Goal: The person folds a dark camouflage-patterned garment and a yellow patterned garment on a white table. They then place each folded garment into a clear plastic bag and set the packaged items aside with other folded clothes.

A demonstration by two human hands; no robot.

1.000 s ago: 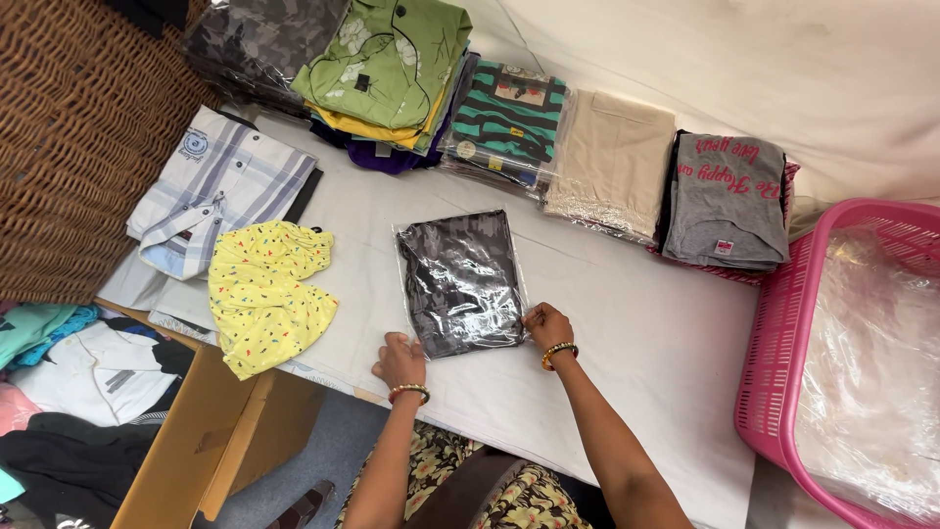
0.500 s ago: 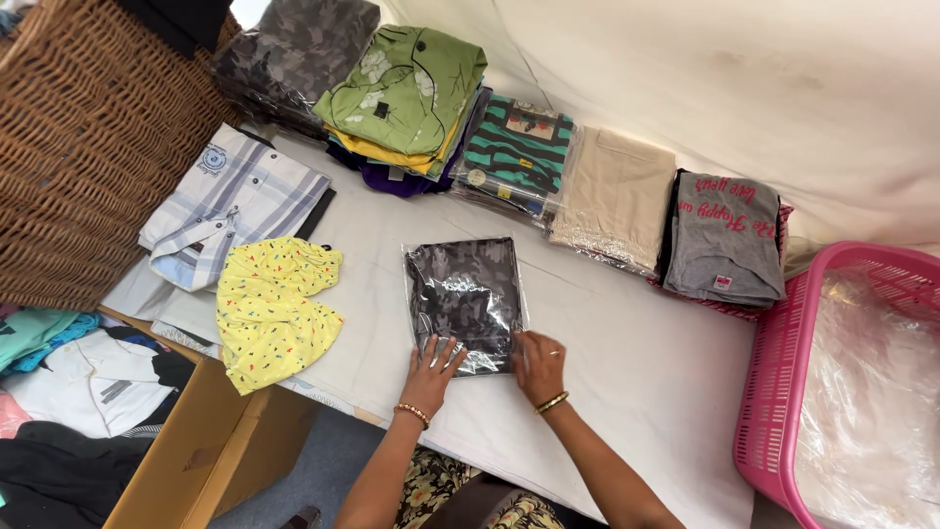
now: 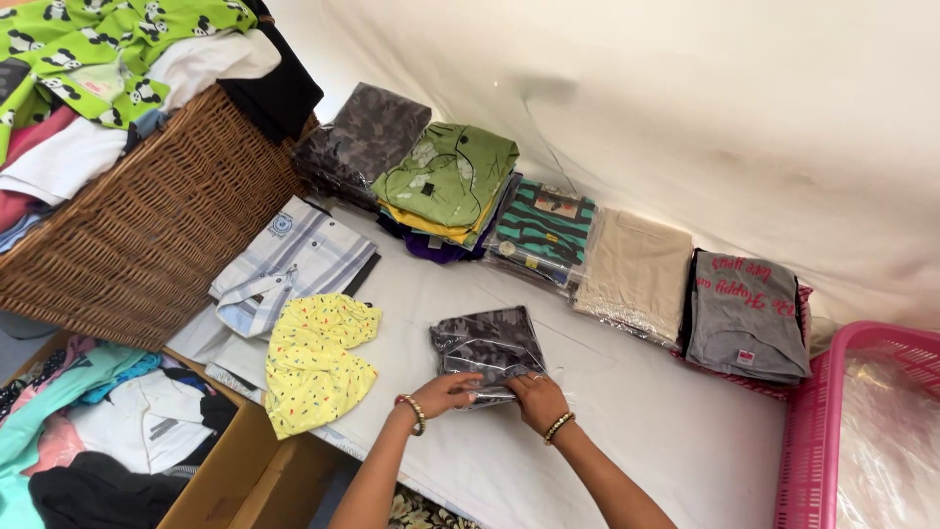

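Observation:
A dark grey patterned garment in a clear plastic bag [image 3: 487, 345] lies on the white table [image 3: 627, 411]. My left hand [image 3: 448, 391] and my right hand [image 3: 537, 397] both rest on the bag's near edge, fingers pressing and gripping the plastic flap. Each wrist wears a beaded bracelet. A yellow dotted garment [image 3: 315, 360] lies unbagged to the left of the bag.
Bagged folded clothes line the back: a dark pile [image 3: 362, 137], green stack [image 3: 448, 181], striped one [image 3: 541, 230], beige one [image 3: 636, 274], grey shirt [image 3: 749, 318]. A striped shirt [image 3: 289, 264], wicker basket [image 3: 137, 235], pink basket [image 3: 862, 431] and cardboard box of clothes [image 3: 117, 451] surround them.
The view has tilted up and moved closer. Both hands have come together onto the bag's near edge, where before they lay at its two lower corners.

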